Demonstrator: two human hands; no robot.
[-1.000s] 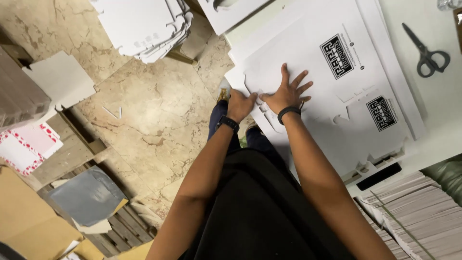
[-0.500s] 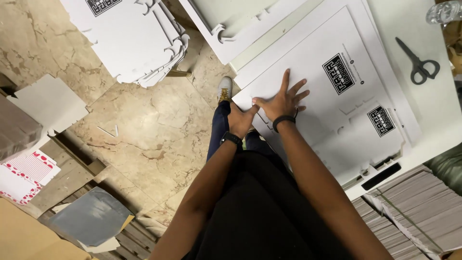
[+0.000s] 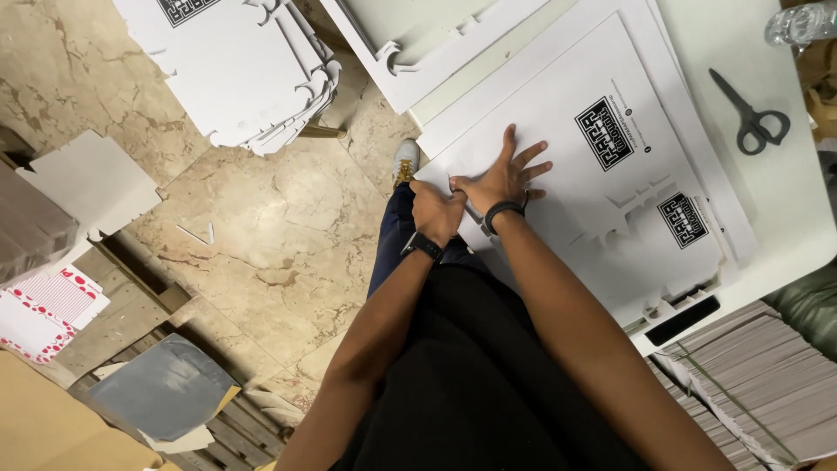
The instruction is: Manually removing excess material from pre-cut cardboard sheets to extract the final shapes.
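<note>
A packaging workshop, as I see it from the head camera.

White die-cut cardboard sheets cover the table, with black scissors near its far edge. Another pile of cut white blanks sits above the marble floor, and bundled flat grey board is stacked by the table's near corner. Loose cardboard offcuts and wooden pallets lie on the floor at my left.
</note>
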